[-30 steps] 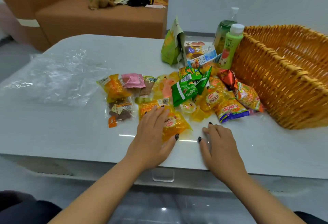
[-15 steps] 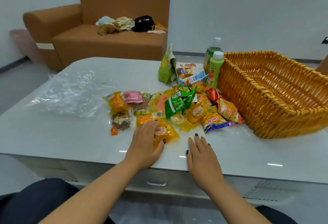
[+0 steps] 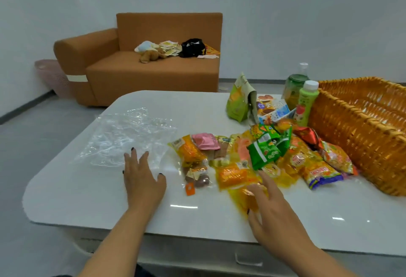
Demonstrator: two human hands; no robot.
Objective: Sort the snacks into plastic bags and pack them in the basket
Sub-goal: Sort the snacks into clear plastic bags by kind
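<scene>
On the table [image 3: 87, 199], light, crinkly snacks [image 3: 263, 162] are heaped beside the basket [image 3: 362, 136]; thin, slippery plastic bags [image 3: 123, 138] are best pinched at an edge. Nothing is gripped: left hand [image 3: 142, 180] and right hand [image 3: 274, 208] are spread flat.

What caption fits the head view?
Left hand reaches toward clear plastic bags; right hand over snacks beside wicker basket.

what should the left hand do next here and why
Probably reach the left hand a little further forward and pinch up the clear plastic bags. Its straight fingers hover at their near edge, the snacks lie loose and unbagged on the table, and the basket appears to hold nothing bagged yet.
</scene>
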